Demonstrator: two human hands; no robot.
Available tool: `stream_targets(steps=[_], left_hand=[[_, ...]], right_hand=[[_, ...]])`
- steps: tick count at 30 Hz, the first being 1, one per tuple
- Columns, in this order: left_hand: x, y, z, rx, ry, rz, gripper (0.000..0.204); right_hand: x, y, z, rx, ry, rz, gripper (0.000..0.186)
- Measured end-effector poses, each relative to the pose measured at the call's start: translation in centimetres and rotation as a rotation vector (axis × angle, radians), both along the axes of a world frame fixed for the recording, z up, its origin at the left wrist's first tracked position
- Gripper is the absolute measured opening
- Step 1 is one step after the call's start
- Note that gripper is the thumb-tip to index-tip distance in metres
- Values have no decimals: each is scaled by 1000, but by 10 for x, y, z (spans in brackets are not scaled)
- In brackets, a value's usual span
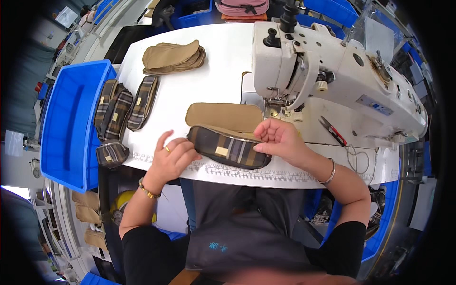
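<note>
A dark pouch with brown and grey plaid stripes (pixel 233 149), a zipper along its upper edge and a small cream label lies in front of me. My right hand (pixel 281 140) pinches its right end, thumb on the front and fingers curled behind. At the pouch's lower left end, my left hand (pixel 172 158) has its thumb-side fingers bent onto the edge, while the little finger sticks up. Just behind the pouch lies a tan oval panel (pixel 223 116), its front edge partly covered. The sewing machine's needle area (pixel 275 110) is beyond my right hand.
The white sewing machine (pixel 332 71) fills the right side. Red-handled thread snips (pixel 333 130) and loose thread (pixel 362 161) lie near it. Stacked tan panels (pixel 173 56) sit at the back left. Finished plaid pouches (pixel 142 102) lie beside a blue bin (pixel 71 128).
</note>
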State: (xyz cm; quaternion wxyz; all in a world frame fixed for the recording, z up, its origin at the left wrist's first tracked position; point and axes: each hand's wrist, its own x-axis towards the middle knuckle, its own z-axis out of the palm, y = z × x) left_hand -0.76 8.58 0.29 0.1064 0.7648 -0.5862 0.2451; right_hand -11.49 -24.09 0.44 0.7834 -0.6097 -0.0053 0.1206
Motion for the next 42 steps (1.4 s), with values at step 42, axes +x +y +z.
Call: stream_targets(steps=[42], left_hand=[[104, -36, 59, -218, 374, 522, 29]], right_hand=[[2, -8, -8, -24, -194, 97, 37]])
